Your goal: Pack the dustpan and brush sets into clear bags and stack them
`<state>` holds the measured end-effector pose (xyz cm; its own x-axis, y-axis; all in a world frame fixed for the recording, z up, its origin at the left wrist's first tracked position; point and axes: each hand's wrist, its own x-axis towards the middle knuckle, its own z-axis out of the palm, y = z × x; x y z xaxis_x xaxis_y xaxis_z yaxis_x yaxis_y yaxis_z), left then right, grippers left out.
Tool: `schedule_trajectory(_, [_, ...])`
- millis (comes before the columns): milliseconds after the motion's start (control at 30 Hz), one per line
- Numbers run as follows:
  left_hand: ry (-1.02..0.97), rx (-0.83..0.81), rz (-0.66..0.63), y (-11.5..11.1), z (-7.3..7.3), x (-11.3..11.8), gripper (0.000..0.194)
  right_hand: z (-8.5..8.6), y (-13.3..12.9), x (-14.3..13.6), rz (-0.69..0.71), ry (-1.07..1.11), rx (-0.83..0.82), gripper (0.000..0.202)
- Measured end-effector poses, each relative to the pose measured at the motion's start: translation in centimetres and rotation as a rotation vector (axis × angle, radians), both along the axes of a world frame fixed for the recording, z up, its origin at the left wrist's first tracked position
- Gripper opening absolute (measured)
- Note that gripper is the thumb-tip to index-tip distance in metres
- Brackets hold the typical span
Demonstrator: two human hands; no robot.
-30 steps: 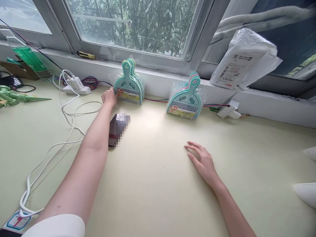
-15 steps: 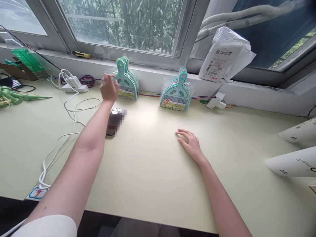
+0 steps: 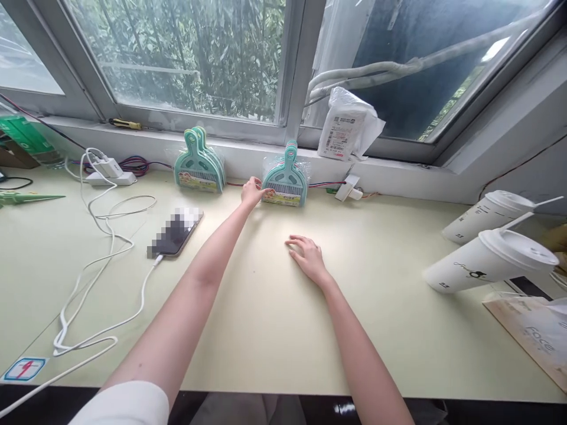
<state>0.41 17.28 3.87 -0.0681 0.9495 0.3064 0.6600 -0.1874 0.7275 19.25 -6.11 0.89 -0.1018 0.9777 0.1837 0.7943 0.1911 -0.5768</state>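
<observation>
My left hand is stretched forward to the left edge of the right-hand stack of teal dustpan-and-brush sets, its thumb against the lower left of the clear wrapping. Thumb and fingers are apart, and the stack stands upright against the sill. Another wrapped teal stack leans there further left. My right hand rests on the pale table, fingers spread and holding nothing.
A phone on a white cable lies at the left. Behind it sits a white power strip. A plastic-wrapped packet leans on the window. White cups and a paper bag are at the right.
My left hand has moved right, from beside the left stack to the right stack. The view has turned to the right, and the phone is now uncovered. My right hand stays on the table.
</observation>
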Motion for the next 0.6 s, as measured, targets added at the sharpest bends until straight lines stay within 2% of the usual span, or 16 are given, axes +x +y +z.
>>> schedule_trajectory(100, [-0.038, -0.054, 0.020, 0.5, 0.2, 0.4, 0.049, 0.0, 0.0, -0.1, -0.006, 0.017, 0.000, 0.027])
schedule_trajectory(267, [-0.050, -0.107, -0.023, 0.6, -0.1, 0.6, 0.037, 0.0, 0.0, -0.1, -0.001, 0.045, 0.001, 0.026])
schedule_trajectory(467, [-0.269, -0.147, -0.118, -0.2, -0.7, 1.3, 0.043, 0.1, -0.1, -0.1, -0.005, 0.054, 0.005, 0.025])
schedule_trajectory(600, [-0.211, -0.246, -0.284, -1.4, 0.1, 1.7, 0.039, 0.2, -0.1, -0.1, 0.006, 0.039, 0.010, 0.026])
